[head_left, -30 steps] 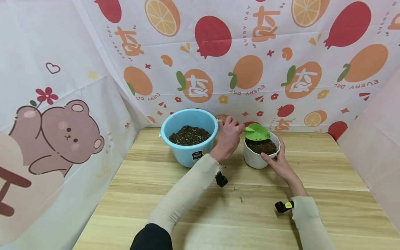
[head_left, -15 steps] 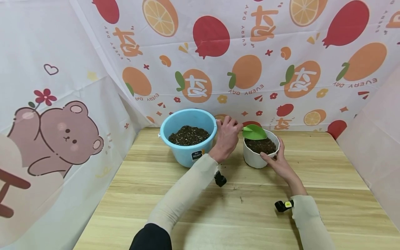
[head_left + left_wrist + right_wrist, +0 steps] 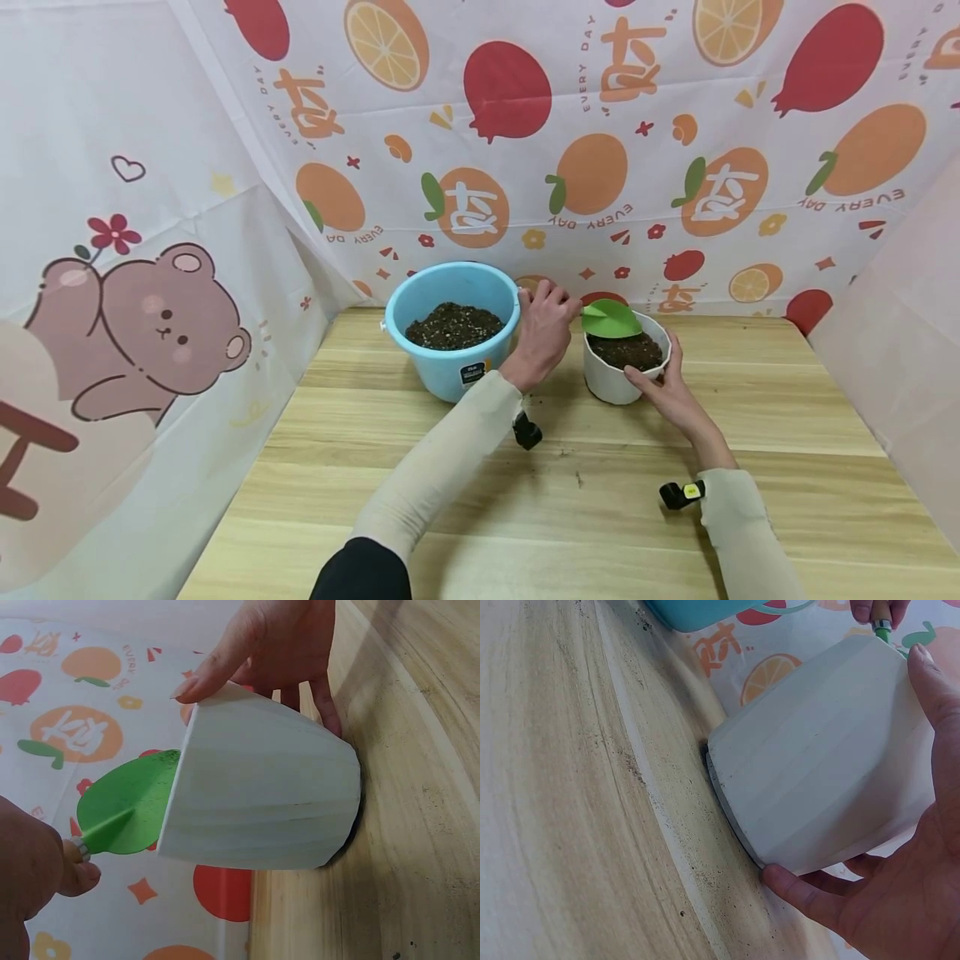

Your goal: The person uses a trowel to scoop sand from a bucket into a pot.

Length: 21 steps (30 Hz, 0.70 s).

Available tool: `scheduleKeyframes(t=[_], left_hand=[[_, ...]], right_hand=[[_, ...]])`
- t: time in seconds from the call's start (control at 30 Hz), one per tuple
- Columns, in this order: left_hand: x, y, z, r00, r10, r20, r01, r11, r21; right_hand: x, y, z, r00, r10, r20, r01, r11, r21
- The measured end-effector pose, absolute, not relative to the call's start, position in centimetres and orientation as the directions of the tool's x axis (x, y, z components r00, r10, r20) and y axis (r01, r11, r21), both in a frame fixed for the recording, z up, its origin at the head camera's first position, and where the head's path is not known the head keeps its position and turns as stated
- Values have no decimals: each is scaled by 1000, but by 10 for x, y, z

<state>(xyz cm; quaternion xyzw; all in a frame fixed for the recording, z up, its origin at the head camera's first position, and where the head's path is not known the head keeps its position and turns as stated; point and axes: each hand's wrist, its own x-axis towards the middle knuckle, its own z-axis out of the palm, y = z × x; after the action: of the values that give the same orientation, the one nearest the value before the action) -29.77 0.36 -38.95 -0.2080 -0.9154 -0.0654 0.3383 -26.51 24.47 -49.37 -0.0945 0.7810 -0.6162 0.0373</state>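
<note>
Blue bucket [image 3: 453,329]: we counted one, just left of our left-hand fingers, holding dark soil and standing on the counter [image 3: 570,508]; we judged that an elbow swinging back could knock its rim.
Left hand [image 3: 546,332]: our fingers were curled tight round the handle of the green trowel [image 3: 611,319], between bucket and pot.
Green trowel: one, its blade lying over the near-left rim of the pot, just right of the gripping fingers; in the left wrist view [image 3: 129,814] it poked past the rim. We thought a tilt too far to one side would drop soil onto the counter rather than into the pot.
White pot [image 3: 625,364]: one, ribbed, filled nearly to the top with soil, standing on the counter between our two hands. We judged it close to overfull, so another scoop might spill over.
Right hand [image 3: 670,388]: our fingers were curved round the pot's right wall, thumb near the rim, steadying it; the right wrist view [image 3: 889,900] showed the same hold. A loosened hold could let the pot slide under the trowel's push.
Loose soil: several crumbs lay on the counter, below both sets of fingers.
Hands: two.
</note>
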Motion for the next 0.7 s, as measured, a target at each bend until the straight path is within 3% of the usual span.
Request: scheduleKeyframes(t=[0.37,0.7], left_hand=[[-300,1,-384,-669,316,673,443,896,19],[-300,-1,-374,-672,307,674,384,922,-36]], right_hand=[[-265,243,-494,-980,-194,44,-87,221,-971],[-265,245,-494,-978,-203,45,-90,219,-971]])
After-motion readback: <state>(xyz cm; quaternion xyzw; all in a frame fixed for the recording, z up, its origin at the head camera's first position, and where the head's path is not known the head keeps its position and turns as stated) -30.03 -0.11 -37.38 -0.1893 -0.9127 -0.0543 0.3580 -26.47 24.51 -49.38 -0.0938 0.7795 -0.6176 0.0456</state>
